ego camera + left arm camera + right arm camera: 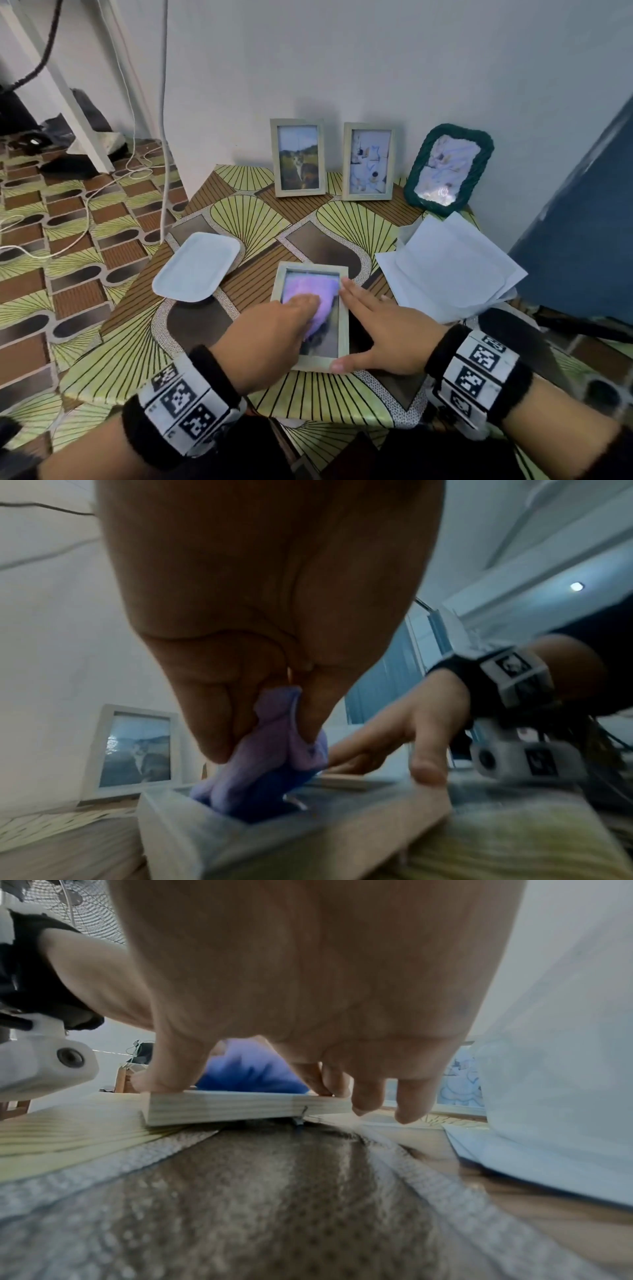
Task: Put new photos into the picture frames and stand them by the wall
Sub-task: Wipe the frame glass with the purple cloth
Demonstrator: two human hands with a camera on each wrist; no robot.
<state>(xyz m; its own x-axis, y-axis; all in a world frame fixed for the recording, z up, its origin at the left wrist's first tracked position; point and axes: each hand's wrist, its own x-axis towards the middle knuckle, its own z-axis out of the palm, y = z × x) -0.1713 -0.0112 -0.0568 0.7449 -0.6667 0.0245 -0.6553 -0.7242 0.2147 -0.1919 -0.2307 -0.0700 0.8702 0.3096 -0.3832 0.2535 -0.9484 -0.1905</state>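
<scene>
Table (137, 359) with a fan-pattern cover stood against the wall (376, 68). Stack of white paper sheets (448, 270) lay at the table's right side, white tray (197, 265) at the left, well apart. Three frames stood upright at the far edge by the wall, faces toward the camera: green woven frame (412, 185) far right, tilted; pale frame with a blue-white photo (369, 197) in the middle; pale frame with a cat photo (299, 192) to the left.

Fourth frame (310, 269) lay flat, glass up, near the centre of the table, long axis running near-to-far, short ends toward the person and the wall; its far end leaned slightly left. Photo under the glass too blurred to read.

Left hand (274, 329) was clenched round a purple cloth (308, 284), pressing it onto the glass inside the frame; the left wrist view showed thumb and fingers pinching the bunched cloth. Right hand (380, 325) lay spread, fingers straight, on the frame's right rail, thumb (346, 365) at the near right corner, grasping nothing. Right wrist view showed the fingertips (327, 1085) on the top edge of the wooden side.
</scene>
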